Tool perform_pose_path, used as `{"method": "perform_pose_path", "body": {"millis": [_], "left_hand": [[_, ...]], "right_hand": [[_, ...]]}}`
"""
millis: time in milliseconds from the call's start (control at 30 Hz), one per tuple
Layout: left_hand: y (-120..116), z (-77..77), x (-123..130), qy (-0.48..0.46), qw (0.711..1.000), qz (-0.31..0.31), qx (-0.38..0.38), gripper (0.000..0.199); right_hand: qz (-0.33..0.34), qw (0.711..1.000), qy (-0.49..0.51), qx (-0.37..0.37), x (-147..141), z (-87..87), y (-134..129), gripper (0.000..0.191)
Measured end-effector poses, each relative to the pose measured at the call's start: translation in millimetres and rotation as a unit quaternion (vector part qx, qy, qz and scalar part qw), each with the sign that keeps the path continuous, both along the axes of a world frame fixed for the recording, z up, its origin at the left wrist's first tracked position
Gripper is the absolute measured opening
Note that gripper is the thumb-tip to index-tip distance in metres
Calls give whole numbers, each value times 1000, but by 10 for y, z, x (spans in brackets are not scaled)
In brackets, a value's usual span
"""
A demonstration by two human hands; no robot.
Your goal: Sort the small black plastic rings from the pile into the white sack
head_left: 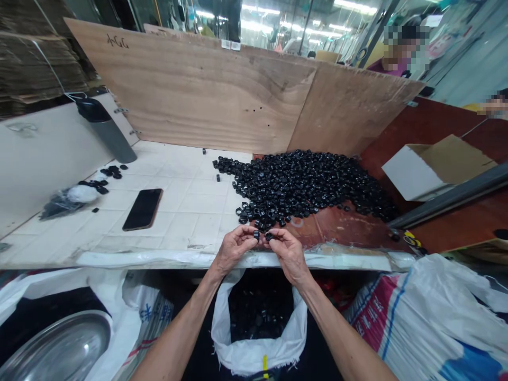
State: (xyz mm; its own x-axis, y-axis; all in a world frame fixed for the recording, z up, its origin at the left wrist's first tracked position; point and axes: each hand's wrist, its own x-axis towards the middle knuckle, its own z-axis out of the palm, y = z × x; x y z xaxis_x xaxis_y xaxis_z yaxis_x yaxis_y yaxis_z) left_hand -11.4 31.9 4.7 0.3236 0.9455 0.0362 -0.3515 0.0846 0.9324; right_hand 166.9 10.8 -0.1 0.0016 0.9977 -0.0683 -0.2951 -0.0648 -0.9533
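tiled bench (170,211) — left hand (236,250) pinches one black ring (256,235), right hand (289,255) pinches another ring (269,236)

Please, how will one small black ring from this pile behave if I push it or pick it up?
The black rings look like moulded plastic, so probably light and stiff. Their round shape suggests they may roll if pushed. Their glossy surface could be slightly slippery, though the left hand pinches one.

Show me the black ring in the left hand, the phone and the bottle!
black ring (256,236), head view, on its dark side
phone (142,209), head view, on its black screen
bottle (113,140), head view, on its gray body
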Motion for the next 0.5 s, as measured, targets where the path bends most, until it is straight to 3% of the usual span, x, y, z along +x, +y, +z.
{"method": "perform_pose_path", "body": {"millis": [133,300,500], "left_hand": [[-5,29,8,15,1000,5,-1,27],[7,28,16,35,999,0,-5,28],[22,-41,12,70,997,11,29,30]], "right_hand": [[6,1000,-7,-8,52,1,-9,29],[-10,990,-126,55,41,-5,18,32],[-13,934,-315,168,-19,73,10,13]]}}
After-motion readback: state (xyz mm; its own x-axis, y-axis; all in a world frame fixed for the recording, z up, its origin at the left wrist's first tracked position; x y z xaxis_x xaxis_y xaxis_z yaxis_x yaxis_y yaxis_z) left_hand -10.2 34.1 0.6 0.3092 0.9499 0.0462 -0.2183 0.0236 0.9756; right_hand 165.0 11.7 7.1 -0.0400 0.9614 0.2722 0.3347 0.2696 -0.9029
